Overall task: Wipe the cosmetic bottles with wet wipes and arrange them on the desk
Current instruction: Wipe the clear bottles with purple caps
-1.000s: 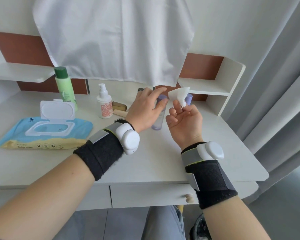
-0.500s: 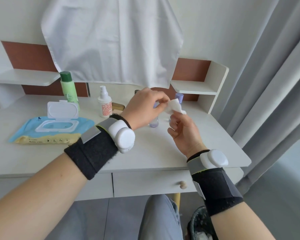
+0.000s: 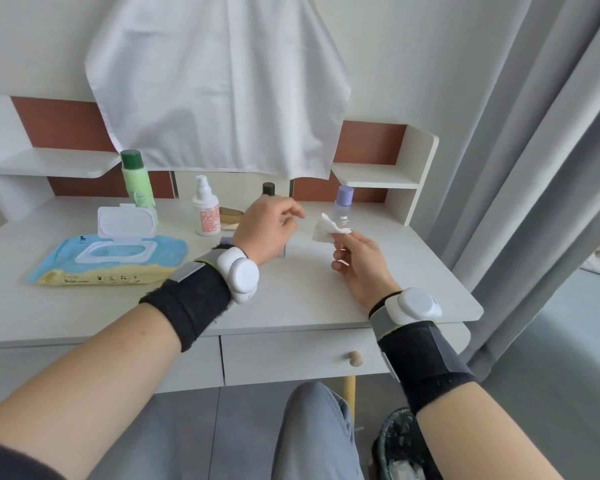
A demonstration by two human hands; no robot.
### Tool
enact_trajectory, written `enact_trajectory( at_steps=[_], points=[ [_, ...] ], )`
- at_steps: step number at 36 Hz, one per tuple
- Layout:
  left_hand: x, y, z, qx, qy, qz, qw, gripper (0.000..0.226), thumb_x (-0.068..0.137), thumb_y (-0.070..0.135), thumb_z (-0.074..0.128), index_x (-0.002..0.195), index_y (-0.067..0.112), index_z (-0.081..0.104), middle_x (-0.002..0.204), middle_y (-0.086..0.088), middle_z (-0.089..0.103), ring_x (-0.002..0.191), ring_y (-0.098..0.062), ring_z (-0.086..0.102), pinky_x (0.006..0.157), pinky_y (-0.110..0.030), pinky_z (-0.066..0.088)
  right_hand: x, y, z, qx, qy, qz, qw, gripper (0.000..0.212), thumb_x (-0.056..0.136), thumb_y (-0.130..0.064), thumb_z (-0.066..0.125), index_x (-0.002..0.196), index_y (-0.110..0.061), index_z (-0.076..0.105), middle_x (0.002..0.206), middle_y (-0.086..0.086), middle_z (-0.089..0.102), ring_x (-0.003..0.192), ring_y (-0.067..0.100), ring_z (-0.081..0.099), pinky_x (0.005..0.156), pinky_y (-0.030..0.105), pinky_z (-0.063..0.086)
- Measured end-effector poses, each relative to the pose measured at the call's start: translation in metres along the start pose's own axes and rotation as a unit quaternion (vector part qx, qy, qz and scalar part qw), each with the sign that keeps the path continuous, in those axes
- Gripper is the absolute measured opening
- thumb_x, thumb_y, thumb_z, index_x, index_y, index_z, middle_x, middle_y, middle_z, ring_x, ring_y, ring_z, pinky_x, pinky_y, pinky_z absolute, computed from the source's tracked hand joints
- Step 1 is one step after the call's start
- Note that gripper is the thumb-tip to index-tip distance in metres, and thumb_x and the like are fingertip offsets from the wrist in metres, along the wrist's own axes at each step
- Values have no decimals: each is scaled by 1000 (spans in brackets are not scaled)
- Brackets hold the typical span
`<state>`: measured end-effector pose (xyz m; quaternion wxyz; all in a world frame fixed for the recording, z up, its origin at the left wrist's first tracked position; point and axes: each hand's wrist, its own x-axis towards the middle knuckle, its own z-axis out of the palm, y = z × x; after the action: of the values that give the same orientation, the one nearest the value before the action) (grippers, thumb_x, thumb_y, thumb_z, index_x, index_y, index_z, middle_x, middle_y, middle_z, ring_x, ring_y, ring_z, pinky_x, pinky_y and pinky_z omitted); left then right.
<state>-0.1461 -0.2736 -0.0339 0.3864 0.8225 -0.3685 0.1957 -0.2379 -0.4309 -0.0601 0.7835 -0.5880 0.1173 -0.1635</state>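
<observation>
- White wipe, crumpled, is pinched between thumb and fingertips of the right hand, raised above the desk.
- Left hand: fingers loosely curled, nothing visible in them; it is just left of the wipe, not touching it.
- Purple-capped bottle: upright at the back of the desk, behind the wipe.
- Green bottle and pump bottle: upright, back left.
- Pack of wipes: lid open, front left.
</observation>
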Motion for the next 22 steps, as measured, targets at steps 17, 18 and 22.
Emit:
enact_trajectory(
  at_steps=[17,18,22],
  points=[
    [-22,-41,-31,249,-223,-129,934,37,81,27,57,117,30,52,108,0,63,96,-25,59,80,-34,48,5,5,0,-7,6,4,1000,10,95,-6,54,87,-10,60,69,1,40,58,12,35,53,23,33],
    [-20,-39,-31,248,-235,-118,932,40,81,26,57,119,32,51,108,-1,62,97,-26,59,80,-35,49,4,5,1,-9,6,4,1000,10,95,-6,55,87,-10,60,68,1,40,58,12,35,53,23,33],
    [-10,-23,-31,283,-273,-47,918,41,83,20,56,122,33,51,116,2,62,99,-25,59,73,-32,46,3,4,1,-1,10,5,1000,13,94,-3,53,85,-9,59,67,1,38,57,12,33,53,23,31]
  ],
)
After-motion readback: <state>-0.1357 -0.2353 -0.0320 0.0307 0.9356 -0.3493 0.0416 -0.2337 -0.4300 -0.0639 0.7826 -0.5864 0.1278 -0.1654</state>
